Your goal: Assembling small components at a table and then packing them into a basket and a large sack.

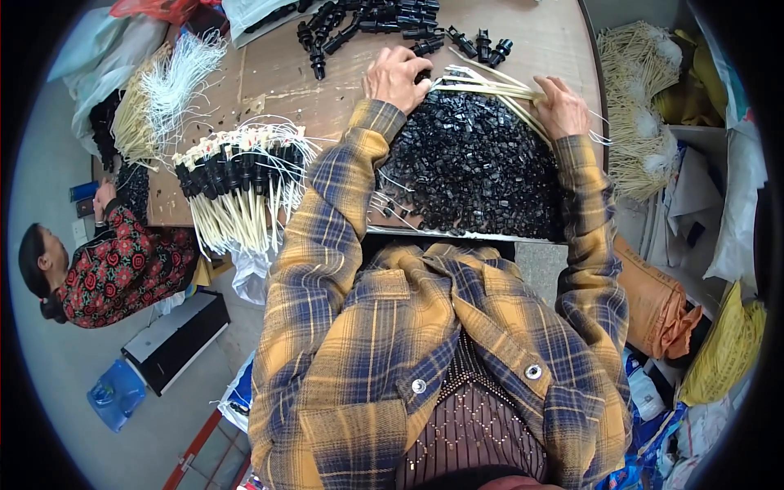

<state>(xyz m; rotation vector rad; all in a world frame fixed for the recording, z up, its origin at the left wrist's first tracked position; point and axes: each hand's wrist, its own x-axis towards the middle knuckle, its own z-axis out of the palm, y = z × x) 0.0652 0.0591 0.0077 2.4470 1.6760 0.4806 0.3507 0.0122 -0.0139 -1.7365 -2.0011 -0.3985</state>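
Over the far side of a heap of small black plastic parts point(482, 167), my right hand point(562, 108) is closed around several cream-sleeved wires point(490, 84). Their far ends point left toward my left hand point(396, 79), and thin white ends stick out past my right wrist. My left hand is curled at the heap's far left corner, fingers bent inward. A dark bit shows at its fingertips, but what it grips is mostly hidden. Just beyond it lie black cylindrical connectors point(392, 18).
A bundle of cream wires with black connectors point(237, 175) lies left of my arm. White and cream wires point(175, 86) are piled further left, near a seated person point(122, 261). More cream wires point(641, 106) and an orange sack point(657, 302) stand to the right.
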